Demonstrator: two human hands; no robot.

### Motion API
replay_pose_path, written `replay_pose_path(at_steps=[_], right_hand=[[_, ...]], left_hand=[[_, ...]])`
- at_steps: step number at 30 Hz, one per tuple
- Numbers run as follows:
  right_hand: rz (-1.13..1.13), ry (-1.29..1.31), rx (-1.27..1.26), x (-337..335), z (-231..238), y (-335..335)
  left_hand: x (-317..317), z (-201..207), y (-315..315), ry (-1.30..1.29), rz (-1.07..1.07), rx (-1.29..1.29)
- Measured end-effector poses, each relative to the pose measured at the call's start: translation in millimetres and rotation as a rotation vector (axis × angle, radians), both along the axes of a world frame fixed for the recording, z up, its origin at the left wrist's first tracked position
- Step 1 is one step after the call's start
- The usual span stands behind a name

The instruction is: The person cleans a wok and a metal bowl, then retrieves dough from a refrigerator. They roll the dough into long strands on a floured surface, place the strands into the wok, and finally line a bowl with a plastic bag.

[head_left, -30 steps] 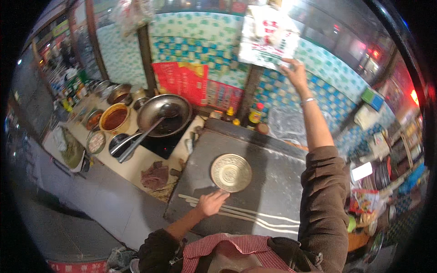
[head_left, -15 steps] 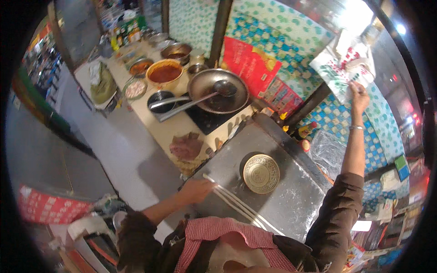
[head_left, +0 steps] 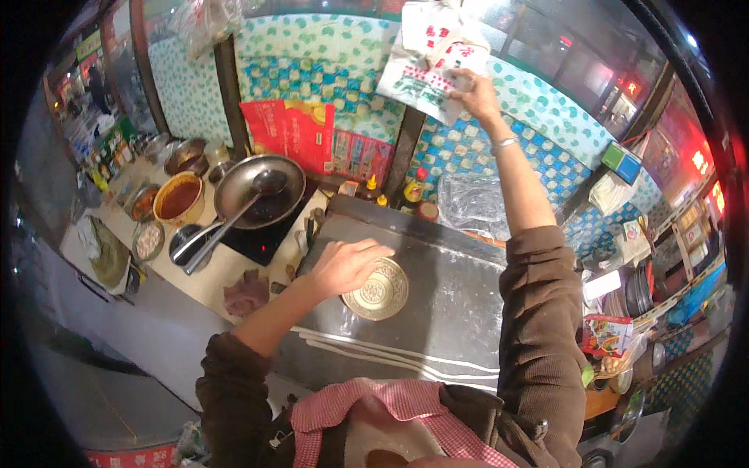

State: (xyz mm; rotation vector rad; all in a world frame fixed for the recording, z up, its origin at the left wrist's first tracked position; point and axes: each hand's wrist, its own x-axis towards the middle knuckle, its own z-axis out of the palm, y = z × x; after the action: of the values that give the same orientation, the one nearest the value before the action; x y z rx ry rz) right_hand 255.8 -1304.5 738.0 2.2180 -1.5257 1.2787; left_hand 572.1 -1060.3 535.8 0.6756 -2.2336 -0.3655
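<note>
My right hand (head_left: 474,95) is raised to the white plastic bags (head_left: 421,82) hanging on the post, its fingers bent onto one of them. Over the upper left rim of a patterned bowl (head_left: 378,292) is my left hand (head_left: 347,265), fingers stretched out with nothing in them. I cannot tell whether it touches the rim. The bowl stands on the dark, flour-dusted worktop (head_left: 452,312). Between the bowl and my body lie several long pale strips that look like dough (head_left: 398,355).
Left of the worktop, a wok (head_left: 234,187) with a ladle (head_left: 269,183) sits on a black cooktop (head_left: 261,242). Beyond it stands a yellow tub of red sauce (head_left: 179,199). Small sauce bottles (head_left: 413,189) line the back edge. Shelves (head_left: 675,257) stand at the right.
My view has swung to the right. My left hand has left the ends of the pale strips and moved up over the bowl. My right hand remains at the plastic bags.
</note>
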Motion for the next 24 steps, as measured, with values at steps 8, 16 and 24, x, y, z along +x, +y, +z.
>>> replay_pose_path(at_steps=[8, 16, 24], right_hand=[[-0.133, -0.254, -0.03, 14.5, -6.0, 14.9], [0.151, -0.621, 0.097, 4.3, 14.7, 21.1], [0.125, -0.547, -0.062, 7.9, 20.4, 60.6]], left_hand=[[-43.5, 58.9, -47.5, 0.178, -0.055, 0.074], [-78.4, 138.4, -136.1, 0.467, 0.476, -0.266], [-130.5, 190.4, -210.3, 0.142, 0.531, -0.457]])
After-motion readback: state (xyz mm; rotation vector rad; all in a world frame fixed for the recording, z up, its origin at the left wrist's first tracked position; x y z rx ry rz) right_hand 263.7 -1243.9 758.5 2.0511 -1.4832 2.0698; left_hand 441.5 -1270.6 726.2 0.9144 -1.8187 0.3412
